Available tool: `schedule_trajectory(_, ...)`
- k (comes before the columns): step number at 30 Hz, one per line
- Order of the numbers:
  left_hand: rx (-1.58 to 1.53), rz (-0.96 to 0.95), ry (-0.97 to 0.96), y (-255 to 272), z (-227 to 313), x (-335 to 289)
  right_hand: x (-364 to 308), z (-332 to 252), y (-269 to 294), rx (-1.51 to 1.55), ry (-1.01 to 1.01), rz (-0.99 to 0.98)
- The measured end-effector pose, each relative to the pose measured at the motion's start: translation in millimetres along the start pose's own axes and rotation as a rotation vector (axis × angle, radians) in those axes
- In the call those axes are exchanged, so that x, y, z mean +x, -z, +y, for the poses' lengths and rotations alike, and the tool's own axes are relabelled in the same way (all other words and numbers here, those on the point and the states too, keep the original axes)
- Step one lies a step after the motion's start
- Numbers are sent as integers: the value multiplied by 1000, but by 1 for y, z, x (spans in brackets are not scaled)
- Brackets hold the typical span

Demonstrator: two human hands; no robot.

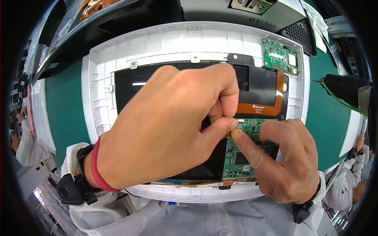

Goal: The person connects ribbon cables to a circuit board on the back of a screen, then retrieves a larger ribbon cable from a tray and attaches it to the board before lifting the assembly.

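Observation:
My left hand (173, 114) reaches across the panel, its fingers curled and its thumb tip at the upper left corner of a green circuit board (252, 167). My right hand (285, 159) comes from the right over the same board, index finger bent, with its thumb tip close against the left thumb. Both hands are closed; whatever lies between the fingertips is hidden, though a sliver of orange shows beside them. Under the hands, a dark flat panel (138, 84) lies in a white plastic frame (157, 47). Above the board, an orange flat flex cable (280, 92) bends round a black plate (264, 94).
A smaller green circuit board (280, 55) sits at the frame's upper right corner. Right of the frame, a black tool with a pointed tip (340, 87) and a green-yellow wire projects over the green mat (323, 129). A grey metal box (252, 17) stands behind. Other people appear at both sides.

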State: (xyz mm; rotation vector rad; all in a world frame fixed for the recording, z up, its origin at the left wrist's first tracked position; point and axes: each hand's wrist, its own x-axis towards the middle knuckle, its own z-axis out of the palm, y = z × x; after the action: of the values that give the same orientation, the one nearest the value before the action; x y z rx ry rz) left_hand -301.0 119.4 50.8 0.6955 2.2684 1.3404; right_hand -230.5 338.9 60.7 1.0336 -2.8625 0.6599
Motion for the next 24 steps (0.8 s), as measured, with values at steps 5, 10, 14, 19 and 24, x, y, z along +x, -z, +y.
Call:
schedule_trajectory(5, 6, 5, 11, 1, -2, 1, 0, -1, -15, -122, 86, 128)
schedule_trajectory(10, -9, 9, -24, 1, -2, 2, -2, -7, -17, -282, 175, 167)
schedule_trajectory(14, -48, -16, 38, 0, -5, -1, 4, 2, -8, 46, -36, 89)
schedule_trajectory(19, -5, -5, 31, 1, -1, -2, 1, -1, 15, 39, -158, 87)
schedule_trajectory(24, 14, -6, -5, 2, 1, 2, 5, -2, 9, 7, 20, 28)
